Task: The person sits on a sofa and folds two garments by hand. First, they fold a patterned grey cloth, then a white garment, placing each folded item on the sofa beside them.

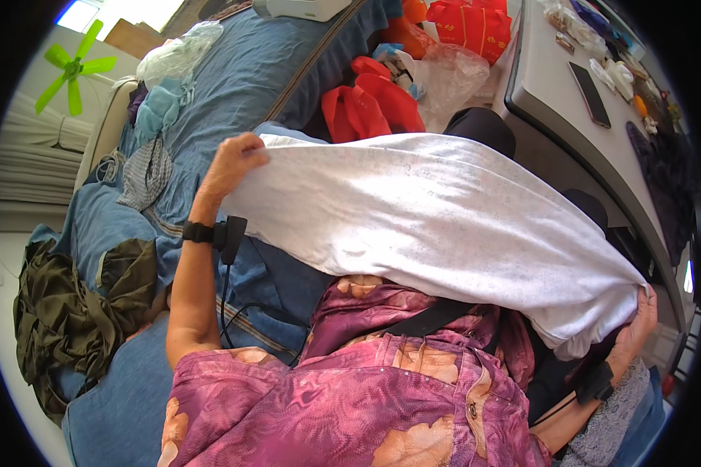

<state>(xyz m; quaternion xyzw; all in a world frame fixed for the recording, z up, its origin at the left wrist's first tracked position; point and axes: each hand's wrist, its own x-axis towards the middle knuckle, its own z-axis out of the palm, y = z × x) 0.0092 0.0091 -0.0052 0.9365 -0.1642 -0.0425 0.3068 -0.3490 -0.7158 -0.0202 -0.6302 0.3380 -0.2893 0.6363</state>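
Note:
A white cloth garment [397,204] with a faint speckled pattern is stretched across my lap, its exact kind unclear. My left hand [240,159] grips its upper left corner, above the blue couch cover. At the far right end, my right hand [639,318] pinches the gathered edge of the same cloth, low beside the table. Between the two hands the fabric hangs fairly taut, with soft folds near the right end. Each wrist wears a black strap; a dark device [231,239] with a cable is on the left one.
A blue-covered couch [228,87] runs along the left, with an olive garment [87,315] and a checked cloth [146,172] on it. Red bags [374,99] and clear plastic [453,76] lie ahead. On the right-hand table [552,87] rests a smartphone [589,94]. A green fan [73,68] stands far left.

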